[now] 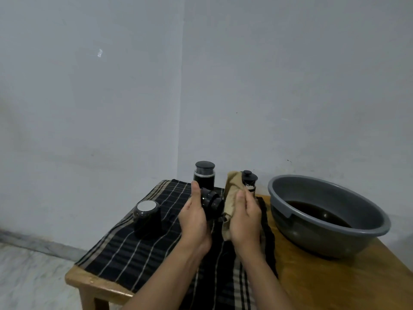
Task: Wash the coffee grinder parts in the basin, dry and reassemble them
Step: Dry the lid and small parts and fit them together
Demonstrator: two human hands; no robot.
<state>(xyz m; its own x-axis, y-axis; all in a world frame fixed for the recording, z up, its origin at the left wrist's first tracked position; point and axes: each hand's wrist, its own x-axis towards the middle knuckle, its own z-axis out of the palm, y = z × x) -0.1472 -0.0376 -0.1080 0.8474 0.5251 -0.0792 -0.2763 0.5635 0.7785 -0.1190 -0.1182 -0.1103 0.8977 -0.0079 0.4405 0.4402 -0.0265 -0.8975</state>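
Note:
My left hand grips a black round grinder part, held tilted above the striped cloth. Beside it, my right hand holds a tan drying rag, close to the part. On the black striped cloth stands a dark cup-shaped part with a white disc on top. A black cylindrical grinder body with a lid stands at the back. Another black part with a knob stands behind the rag, partly hidden by it.
A grey plastic basin with dark brown water sits on the right of the wooden table. The table's left front corner and edge are near the cloth. A wall corner rises just behind the table.

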